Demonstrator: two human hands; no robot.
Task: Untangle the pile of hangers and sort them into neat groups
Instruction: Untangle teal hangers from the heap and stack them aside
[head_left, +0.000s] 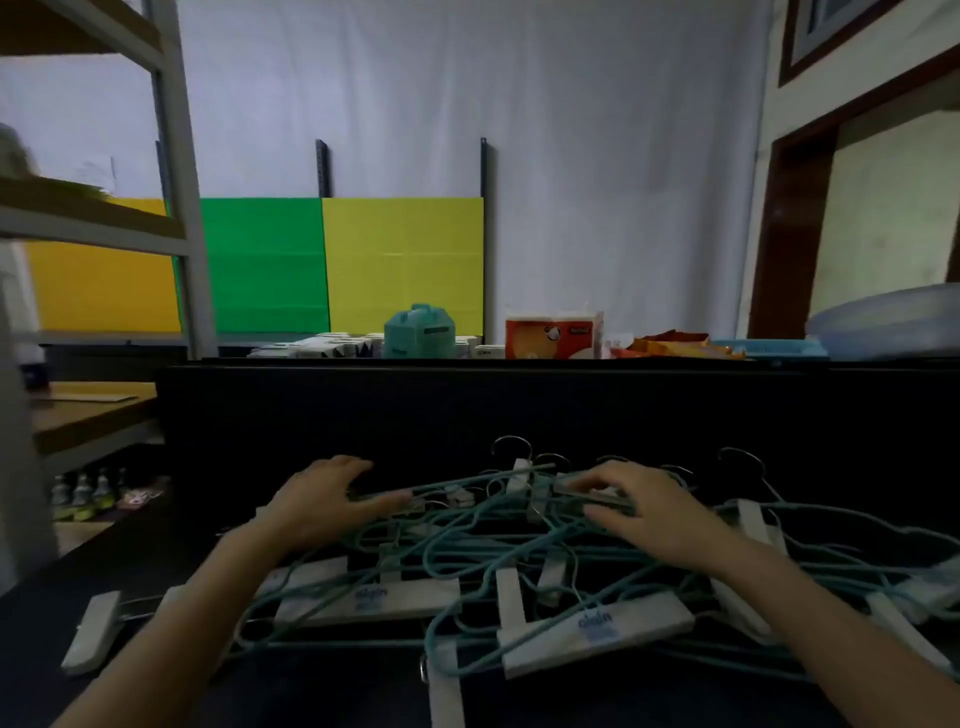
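A tangled pile of hangers (519, 566) lies on a dark tabletop (218, 691). They are teal wire hangers with metal hooks, and pale flat clip hangers with blue print lie mixed in. My left hand (324, 506) rests on the pile's left far side, fingers curled around a teal wire bar. My right hand (641, 512) lies on the far right part, its fingers closed over a pale clip bar. Both forearms reach in from the bottom corners. Several hooks (511, 447) stick up behind the hands.
A black panel (467, 405) rises behind the pile. Beyond it stand a teal container (420, 332), an orange tissue pack (553, 335), orange packets (675, 345) and a pale basin (893, 322). Metal shelving (176, 171) fills the left side. A loose clip hanger (93, 631) lies left.
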